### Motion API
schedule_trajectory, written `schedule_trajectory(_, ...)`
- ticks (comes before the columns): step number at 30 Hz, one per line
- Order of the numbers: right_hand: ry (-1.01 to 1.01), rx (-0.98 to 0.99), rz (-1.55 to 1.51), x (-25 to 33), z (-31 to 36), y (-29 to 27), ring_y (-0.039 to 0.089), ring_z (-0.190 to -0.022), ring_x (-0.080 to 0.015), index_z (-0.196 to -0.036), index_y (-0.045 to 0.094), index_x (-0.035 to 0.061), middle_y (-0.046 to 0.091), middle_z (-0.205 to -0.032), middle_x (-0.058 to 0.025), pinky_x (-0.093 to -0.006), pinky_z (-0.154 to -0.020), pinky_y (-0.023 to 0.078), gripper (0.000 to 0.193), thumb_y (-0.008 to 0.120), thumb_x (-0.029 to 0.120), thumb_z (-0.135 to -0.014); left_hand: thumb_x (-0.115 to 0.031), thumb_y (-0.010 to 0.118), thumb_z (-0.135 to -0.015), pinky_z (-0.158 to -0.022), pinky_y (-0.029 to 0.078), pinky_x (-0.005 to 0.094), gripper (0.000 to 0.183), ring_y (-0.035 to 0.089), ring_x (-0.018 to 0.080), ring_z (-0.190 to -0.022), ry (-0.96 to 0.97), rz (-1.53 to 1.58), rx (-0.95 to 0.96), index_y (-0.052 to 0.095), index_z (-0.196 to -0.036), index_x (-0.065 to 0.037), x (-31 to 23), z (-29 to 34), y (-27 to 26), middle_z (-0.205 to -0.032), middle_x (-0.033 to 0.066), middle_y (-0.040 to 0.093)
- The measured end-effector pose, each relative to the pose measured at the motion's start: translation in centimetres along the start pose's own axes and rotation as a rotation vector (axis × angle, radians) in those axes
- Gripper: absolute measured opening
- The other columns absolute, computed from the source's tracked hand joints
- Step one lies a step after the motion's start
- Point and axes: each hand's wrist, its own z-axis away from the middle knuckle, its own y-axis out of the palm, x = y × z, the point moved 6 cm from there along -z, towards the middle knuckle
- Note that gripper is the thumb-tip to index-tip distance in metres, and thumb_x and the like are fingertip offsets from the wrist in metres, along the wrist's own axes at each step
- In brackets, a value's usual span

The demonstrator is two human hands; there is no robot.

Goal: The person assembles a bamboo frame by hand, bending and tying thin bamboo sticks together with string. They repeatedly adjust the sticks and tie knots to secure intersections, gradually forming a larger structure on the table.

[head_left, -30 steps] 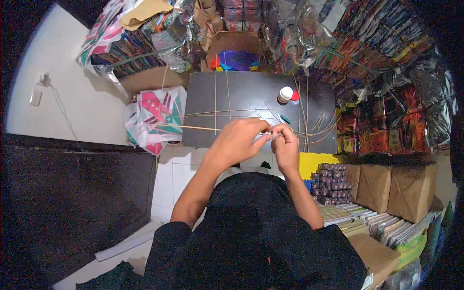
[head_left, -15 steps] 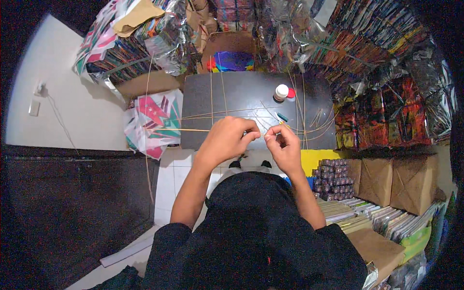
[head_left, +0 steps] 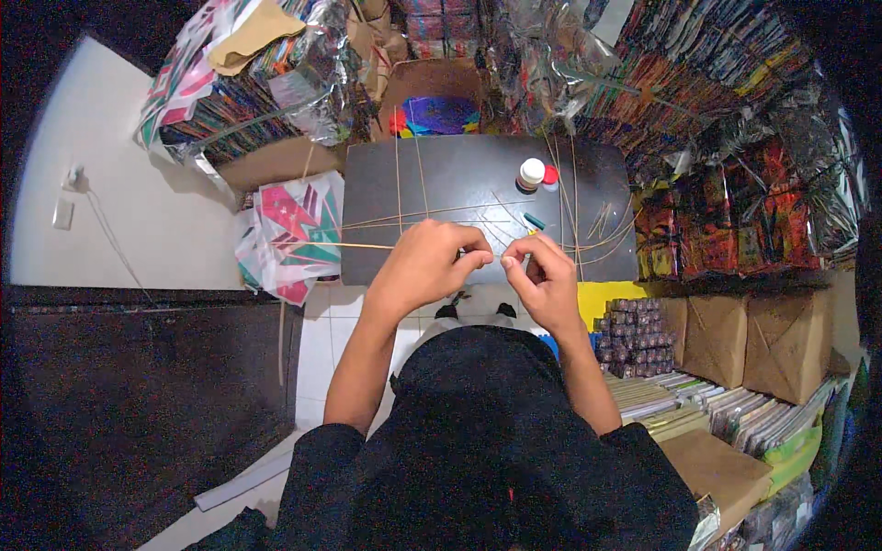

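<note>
Okay, left edge first: pale wall [head_left: 110, 220] with a white switch [head_left: 62, 215] on it, dark cabinet [head_left: 147, 376] below. Then a tied stack [head_left: 225, 108] of printed material, with brown paper [head_left: 257, 39] lying on top. Nearer to me, a pink, white and green sheet [head_left: 294, 220] sits just beside the left end of the black table [head_left: 469, 174]. My thin stick [head_left: 363, 245] starts over that sheet, runs rightward about level above the table's near side, and goes in behind my left hand [head_left: 424, 266], back of the hand up. Left fingers curled, thumb and index tips almost meeting, looks like a pinch on the stick; the grip itself is hidden by the hand. Right hand [head_left: 547, 275] faces it across a narrow gap, thumb and index bent in close together, other fingers curled; can't tell if the tips have hold of anything, too small. Past the hands on the table: loose sticks [head_left: 399, 179], some lying crosswise, some curving at the right end. Just beyond the right hand, a small green tube [head_left: 534, 221]; farther back, a jar [head_left: 530, 174] with a white cap, a red lid [head_left: 550, 173] right beside it. Far right: plastic-wrapped bundles [head_left: 726, 225] in red and black, then lower down a yellow sheet [head_left: 602, 298], piled small dark pieces [head_left: 634, 340], brown packages [head_left: 785, 349]
</note>
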Motion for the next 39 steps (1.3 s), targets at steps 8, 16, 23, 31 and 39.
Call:
schedule_trajectory(8, -0.026, 0.02, 0.049, 0.0, -0.2, -0.2, 0.058, -0.065, -0.0135, -0.097, 0.07, 0.0049, 0.065, -0.086, -0.0058, -0.0284, -0.055, 0.044, 0.011, 0.074, 0.009, -0.088, -0.023, 0.075, -0.088, -0.065, 0.053, 0.0415, 0.017, 0.07, 0.0347, -0.07, 0.023, 0.02, -0.003, 0.076, -0.091, -0.006, -0.5, -0.3, -0.1, -0.08, 0.0169, 0.073)
schedule_trajectory(16, -0.056, 0.042, 0.055, 0.3, -0.3, -0.3, 0.059, -0.065, -0.0155, -0.097, 0.069, 0.0043, 0.065, -0.086, -0.0064, -0.0296, -0.056, 0.046, 0.012, 0.072, 0.009, -0.087, -0.021, 0.076, -0.087, -0.066, 0.055, 0.0404, 0.018, 0.071, 0.0331, -0.071, 0.075, 0.072, 0.045, 0.075, -0.095, -0.006, -0.7, -0.7, -0.1, -0.088, 0.0151, 0.075)
schedule_trajectory(23, -0.096, 0.008, 0.01, 0.3, -0.3, 0.2, 0.048, -0.063, -0.0072, -0.093, 0.064, 0.0025, 0.056, -0.084, -0.0029, -0.0246, -0.053, 0.037, 0.009, 0.07, 0.005, -0.087, -0.014, 0.075, -0.085, -0.077, 0.054, 0.0468, 0.039, 0.071, 0.0376, -0.088, 0.045, 0.08, 0.071, 0.059, -0.119, -0.008, -2.6, -0.9, -0.3, -0.103, 0.0157, 0.076)
schedule_trajectory(31, -0.09, 0.001, 0.025, 0.0, -0.2, 0.0, 0.061, -0.072, -0.0168, -0.098, 0.065, 0.0018, 0.061, -0.087, -0.008, -0.0296, -0.06, 0.047, 0.013, 0.069, 0.009, -0.089, -0.011, 0.075, -0.088, -0.067, 0.056, 0.0429, 0.034, 0.075, 0.0319, -0.08, 0.094, 0.137, 0.036, 0.058, -0.118, -0.008, -1.8, -1.1, 0.5, -0.092, 0.0131, 0.077)
schedule_trajectory(39, -0.116, -0.052, -0.004, 0.1, -0.2, 0.1, 0.048, -0.063, -0.0056, -0.094, 0.064, 0.0017, 0.055, -0.083, -0.0021, -0.0234, -0.053, 0.037, 0.011, 0.071, 0.01, -0.092, -0.012, 0.074, -0.089, -0.07, 0.058, 0.0389, 0.012, 0.074, 0.0318, -0.081, 0.126, 0.067, -0.011, 0.073, -0.097, -0.004, -2.2, -0.6, -0.2, -0.093, 0.014, 0.076)
